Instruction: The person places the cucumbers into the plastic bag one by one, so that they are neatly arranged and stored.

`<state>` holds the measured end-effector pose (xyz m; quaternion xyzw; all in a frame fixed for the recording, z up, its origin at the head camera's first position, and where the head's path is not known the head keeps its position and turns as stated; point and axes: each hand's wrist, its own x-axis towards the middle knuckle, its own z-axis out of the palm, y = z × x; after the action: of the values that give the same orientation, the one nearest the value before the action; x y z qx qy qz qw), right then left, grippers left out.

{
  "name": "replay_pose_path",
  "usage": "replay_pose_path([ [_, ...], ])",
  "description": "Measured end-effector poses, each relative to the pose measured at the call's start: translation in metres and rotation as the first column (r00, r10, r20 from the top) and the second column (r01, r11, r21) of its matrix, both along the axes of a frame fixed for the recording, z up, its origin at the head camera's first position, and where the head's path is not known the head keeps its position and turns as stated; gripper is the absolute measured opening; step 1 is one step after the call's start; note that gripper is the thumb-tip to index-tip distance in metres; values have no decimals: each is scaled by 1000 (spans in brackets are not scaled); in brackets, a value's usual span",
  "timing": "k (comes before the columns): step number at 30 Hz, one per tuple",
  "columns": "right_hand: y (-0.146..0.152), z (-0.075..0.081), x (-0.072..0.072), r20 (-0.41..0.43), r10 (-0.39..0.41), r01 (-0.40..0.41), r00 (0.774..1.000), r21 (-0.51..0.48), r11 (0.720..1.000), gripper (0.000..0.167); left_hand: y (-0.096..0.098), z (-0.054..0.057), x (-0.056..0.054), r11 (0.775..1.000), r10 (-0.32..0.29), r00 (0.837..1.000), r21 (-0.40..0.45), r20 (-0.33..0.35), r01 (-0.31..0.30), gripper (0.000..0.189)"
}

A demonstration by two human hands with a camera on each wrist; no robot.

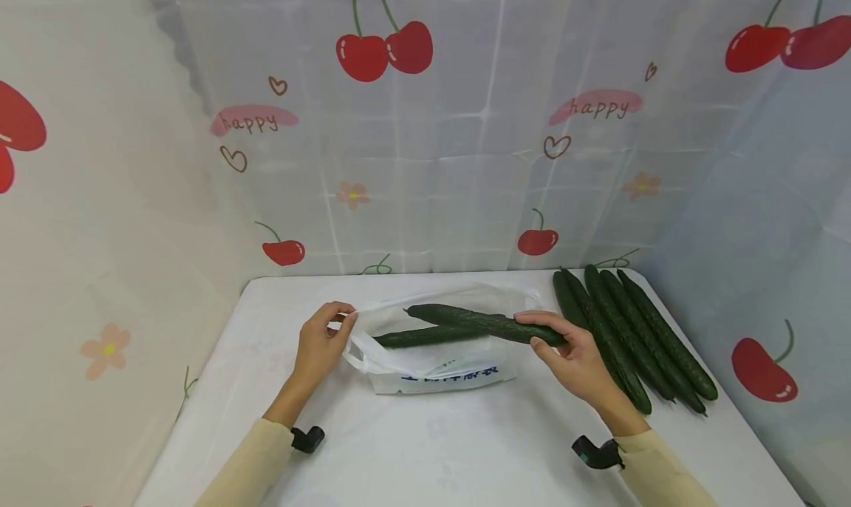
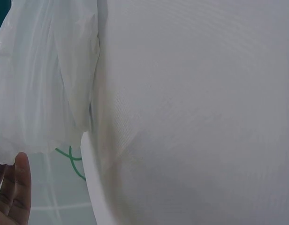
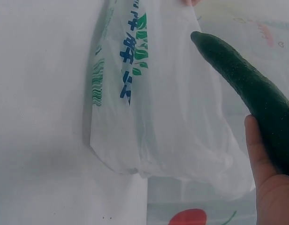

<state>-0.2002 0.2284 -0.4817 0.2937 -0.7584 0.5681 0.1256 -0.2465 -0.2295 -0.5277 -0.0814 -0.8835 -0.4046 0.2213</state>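
A: What is the largest element?

B: The white worktop (image 1: pixel 425 448), one; upon it lies one plastic bag (image 1: pixel 445 366), mouth open.

A: And the cucumbers, counted?

B: Seven visible: five in a side-by-side group (image 1: pixel 628 337) at the right, one lower cucumber (image 1: pixel 425 337) in the bag, one held cucumber (image 1: pixel 475 321) above it.

A: Which relation governs the coming move?

B: In my judgement, the held cucumber's alignment with the bag's mouth. It extends leftward from the right hand (image 1: pixel 575 355), the nearer one, across the opening; its long axis runs roughly left to right, crossing the lower cucumber at a shallow angle. Contact between these two cannot be told.

A: And the two hands?

B: Right: thumb and fingers grip the held cucumber's right end. Left hand (image 1: pixel 322 344): fingertips pinch the bag's left edge.
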Motion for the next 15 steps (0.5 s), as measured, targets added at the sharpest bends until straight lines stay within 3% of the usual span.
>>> replay_pose_path([
  [15,-32,-5,-26,12,75,-75,997,134,988,37,2,2,0,1000,-13,1000,16,-3,13,11],
])
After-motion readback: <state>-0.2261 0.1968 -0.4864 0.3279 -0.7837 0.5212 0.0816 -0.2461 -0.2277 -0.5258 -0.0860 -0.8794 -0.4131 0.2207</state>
